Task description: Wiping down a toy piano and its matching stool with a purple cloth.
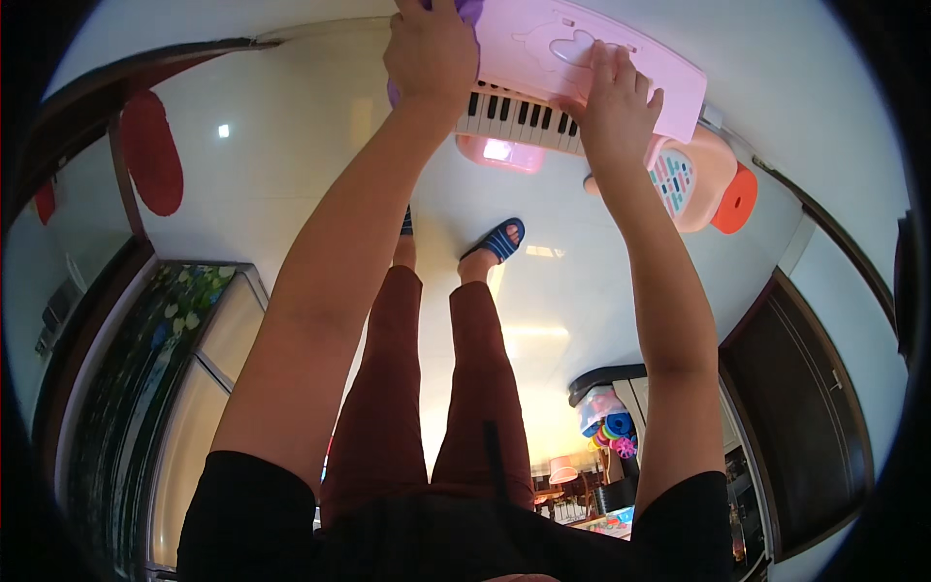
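A pink toy piano (524,44) with a raised pink panel stands before me at the top of the view. My left hand (433,54) is at its left end, on a purple cloth (470,13) that shows around the hand; the fingertips are cut off by the picture's top edge. My right hand (618,102) rests with spread fingers on the panel, its fingertips by a heart-shaped relief (574,49). Below the panel, between my hands, runs a row of black and white keys (520,113). Under the keys a glossy pink part (502,153) shows.
Right of the piano stand a peach-coloured children's seat (702,171) and a red-orange round stool (736,198). A red oval mat (151,153) lies at the left. A refrigerator-like cabinet (211,327) is lower left, a dark door (793,407) at right, and bagged toys (607,422) behind me.
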Demonstrator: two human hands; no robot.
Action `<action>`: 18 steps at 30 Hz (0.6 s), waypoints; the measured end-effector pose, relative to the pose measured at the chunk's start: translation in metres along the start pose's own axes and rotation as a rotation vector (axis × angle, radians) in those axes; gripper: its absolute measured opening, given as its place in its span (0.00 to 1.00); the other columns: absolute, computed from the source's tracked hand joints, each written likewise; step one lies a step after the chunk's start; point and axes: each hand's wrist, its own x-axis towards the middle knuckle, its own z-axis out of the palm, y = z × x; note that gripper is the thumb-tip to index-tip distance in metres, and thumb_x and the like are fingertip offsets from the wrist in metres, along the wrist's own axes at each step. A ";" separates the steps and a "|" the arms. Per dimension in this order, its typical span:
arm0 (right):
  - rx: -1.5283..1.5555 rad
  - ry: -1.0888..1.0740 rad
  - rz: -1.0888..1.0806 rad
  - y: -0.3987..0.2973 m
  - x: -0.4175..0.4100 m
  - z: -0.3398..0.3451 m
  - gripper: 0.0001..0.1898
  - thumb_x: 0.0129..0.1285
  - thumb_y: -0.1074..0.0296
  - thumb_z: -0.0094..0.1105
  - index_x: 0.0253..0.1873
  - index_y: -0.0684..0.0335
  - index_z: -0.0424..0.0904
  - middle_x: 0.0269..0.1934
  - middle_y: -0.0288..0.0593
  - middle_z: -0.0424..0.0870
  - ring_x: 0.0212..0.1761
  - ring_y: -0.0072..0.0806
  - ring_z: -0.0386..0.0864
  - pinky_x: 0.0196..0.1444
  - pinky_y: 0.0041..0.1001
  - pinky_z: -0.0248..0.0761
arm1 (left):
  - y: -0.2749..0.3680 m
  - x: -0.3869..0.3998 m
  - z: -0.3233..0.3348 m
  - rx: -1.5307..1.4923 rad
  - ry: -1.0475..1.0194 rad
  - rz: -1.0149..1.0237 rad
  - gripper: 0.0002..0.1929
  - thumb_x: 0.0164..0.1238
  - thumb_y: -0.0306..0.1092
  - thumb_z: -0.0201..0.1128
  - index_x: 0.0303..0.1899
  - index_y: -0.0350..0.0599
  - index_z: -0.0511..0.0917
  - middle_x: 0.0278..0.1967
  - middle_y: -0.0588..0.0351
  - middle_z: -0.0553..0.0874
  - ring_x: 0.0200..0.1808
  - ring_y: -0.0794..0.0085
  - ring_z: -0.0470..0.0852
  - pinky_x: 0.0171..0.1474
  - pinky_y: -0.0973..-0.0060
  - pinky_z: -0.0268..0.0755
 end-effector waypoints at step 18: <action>-0.009 -0.014 0.022 0.000 0.004 0.005 0.52 0.52 0.42 0.80 0.79 0.57 0.65 0.76 0.54 0.68 0.75 0.55 0.69 0.76 0.72 0.53 | -0.045 -0.015 0.000 0.076 -0.269 0.073 0.20 0.77 0.45 0.57 0.62 0.45 0.73 0.55 0.47 0.83 0.46 0.47 0.91 0.39 0.54 0.86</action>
